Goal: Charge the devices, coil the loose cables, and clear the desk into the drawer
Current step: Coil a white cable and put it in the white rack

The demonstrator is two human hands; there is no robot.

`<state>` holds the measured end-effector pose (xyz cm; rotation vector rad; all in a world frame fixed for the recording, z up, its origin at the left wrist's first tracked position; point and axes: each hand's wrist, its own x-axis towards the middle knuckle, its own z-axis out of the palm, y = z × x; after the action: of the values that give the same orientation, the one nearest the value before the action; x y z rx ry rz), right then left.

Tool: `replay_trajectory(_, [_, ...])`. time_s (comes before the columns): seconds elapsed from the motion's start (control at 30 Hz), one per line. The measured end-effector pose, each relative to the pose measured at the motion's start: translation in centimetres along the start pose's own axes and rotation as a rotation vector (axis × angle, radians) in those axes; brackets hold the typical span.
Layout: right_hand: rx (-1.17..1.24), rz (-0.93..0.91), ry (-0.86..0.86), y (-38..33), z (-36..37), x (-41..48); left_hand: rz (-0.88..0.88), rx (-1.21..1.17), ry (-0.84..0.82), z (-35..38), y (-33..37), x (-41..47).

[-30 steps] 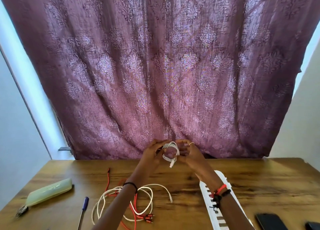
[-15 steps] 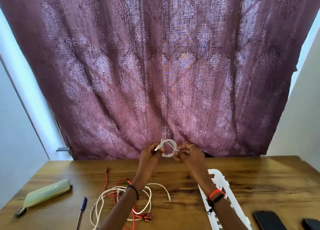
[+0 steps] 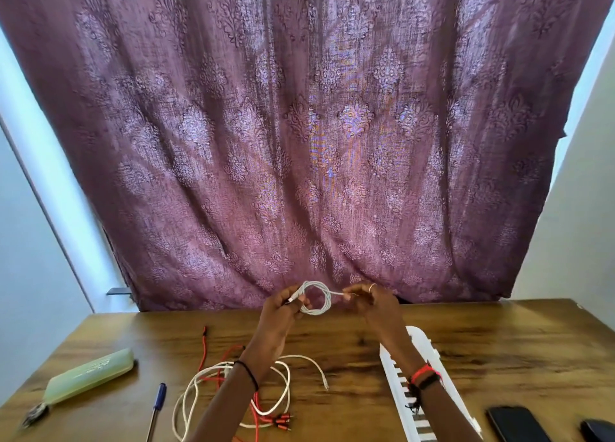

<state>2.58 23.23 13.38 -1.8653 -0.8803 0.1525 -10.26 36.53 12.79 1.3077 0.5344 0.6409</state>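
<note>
A person winds a white cable above a wooden table (image 3: 499, 341) that stands against a purple patterned curtain (image 3: 299, 142). Near the table's left edge lies a pale green pouch (image 3: 90, 376), with a small metal piece (image 3: 35, 420) at its near end. Just to its right a blue pen (image 3: 156, 408) lies pointing toward the near edge. Further right, a loose white cable (image 3: 287, 385) sprawls in wide loops toward the near edge, tangled with a red cable (image 3: 203, 348) whose plugs lie bunched at the front of the heap.

The left forearm, a dark band on its wrist, crosses above that heap. The left hand (image 3: 283, 312), raised over the table's far edge, curls its fingers round a small coiled white cable (image 3: 316, 298) and pinches one of its plugs. The right hand (image 3: 376, 303), a ring on one finger, pinches the coil's other end, drawn out level to the right. The coil hangs in the air between the two hands, clear of the table.

Under the right forearm, with red and black bands at its wrist, lies a long white slotted plastic piece (image 3: 424, 341). At the near right corner rest a dark phone (image 3: 517, 423) and, beside it, a second dark object (image 3: 599, 430), cut off by the frame.
</note>
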Motion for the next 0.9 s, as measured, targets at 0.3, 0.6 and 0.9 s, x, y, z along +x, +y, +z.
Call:
replay_trajectory(0.3, [-0.411,0.023,0.117,1.9,3.5,-0.2,-0.059,-0.022,-0.119,1.5,0.0,-0.6])
replay_trajectory(0.6, [0.1,0.198,0.054,-0.4,4.3,-1.2,-0.09,-0.088,-0.107,0.9,-0.8,-0.5])
replay_trajectory(0.9, [0.251,0.224,0.024,-1.3,4.7,-1.3,0.053,0.058,0.037,1.8,-1.9,-0.6])
